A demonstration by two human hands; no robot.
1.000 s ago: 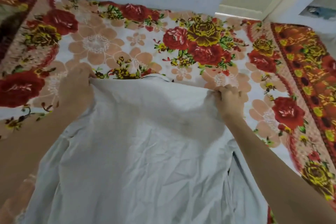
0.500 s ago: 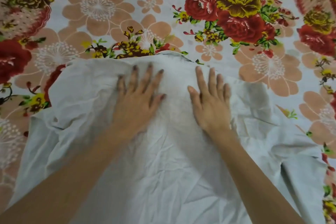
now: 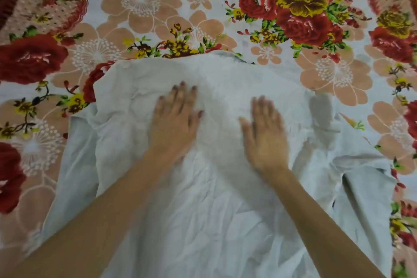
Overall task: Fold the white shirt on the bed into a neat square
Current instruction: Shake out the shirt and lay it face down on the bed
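Pressing both palms down on the shirt (image 3: 203,210), you have it spread across the bed (image 3: 140,7). Its far edge lies toward the middle of the floral cover and the rest runs back under your forearms to the near edge of the view. Judgement: it lies flat like this so the creases can be worked out before any fold is made. The cloth is wrinkled over most of its body and bunched along both sides, so no fold looks started. Left hand (image 3: 174,124): palm down, fingers straight and slightly spread, pointing away from you, gripping nothing. Right hand (image 3: 266,135): same pose, thumb out toward the left hand, also gripping nothing. The two hands sit side by side near the far end of the shirt, apart from each other, probably so the smoothing can run outward from the centre line. Both forearms reach in from the near corners and converge on the cloth. Both hands are motion-blurred, so I cannot tell whether they press in place or slide.
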